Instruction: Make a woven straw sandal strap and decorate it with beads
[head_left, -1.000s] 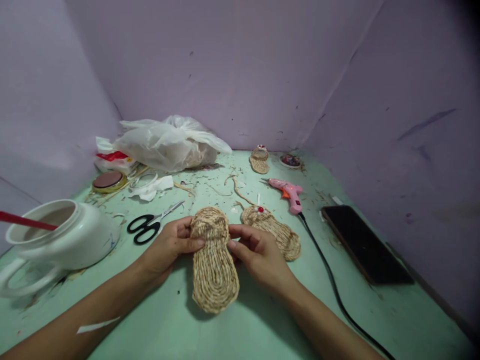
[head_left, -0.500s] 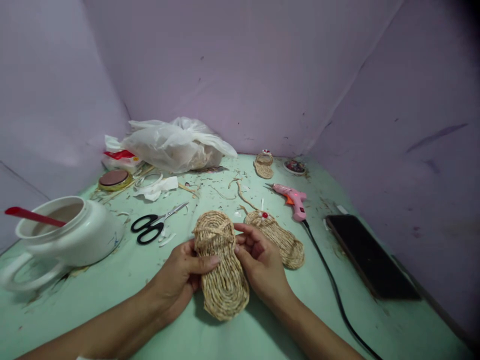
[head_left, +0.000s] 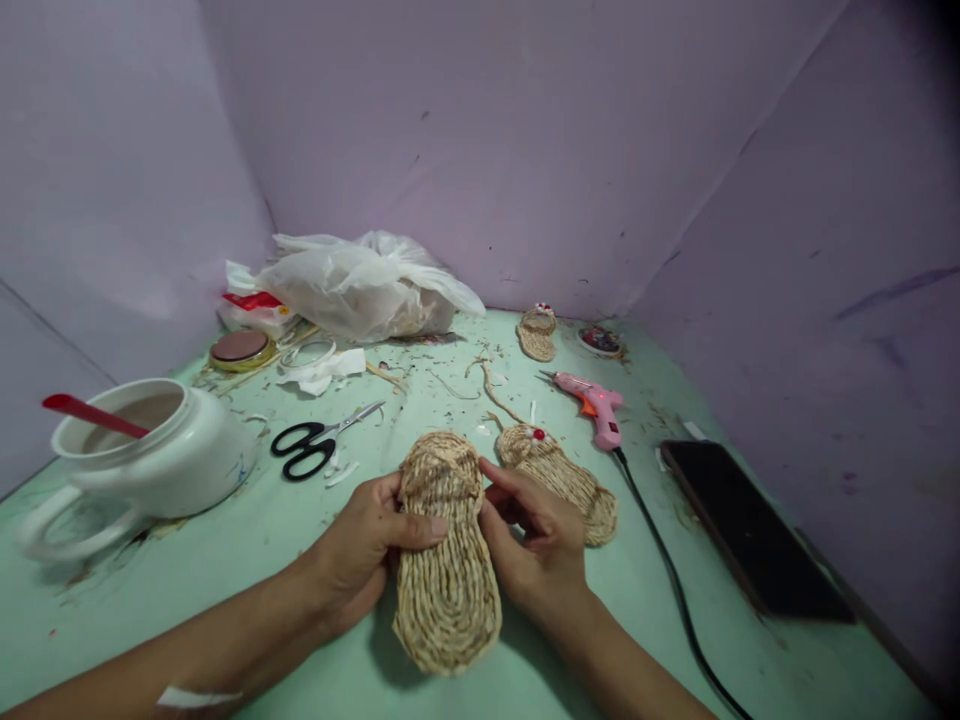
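Note:
A woven straw slipper sole is held up just above the table, its rounded heel toward me and a braided band across its far end. My left hand grips its left edge, thumb laid over the top and fingers underneath. On the right edge, near the band, my right hand pinches it between thumb and forefinger. Just beyond my right hand lies a second straw slipper, decorated with a red bead and white beads, a loose braided strand trailing from it.
Black-handled scissors and a white pot with a red stick are on the left. A pink glue gun with a black cord and a phone lie right. Behind are a plastic bag and a small slipper.
The slipper sole has come slightly nearer to me, tilting one way and then straightening. Both hands keep their hold. The whole view has shifted, so the table things appear further right.

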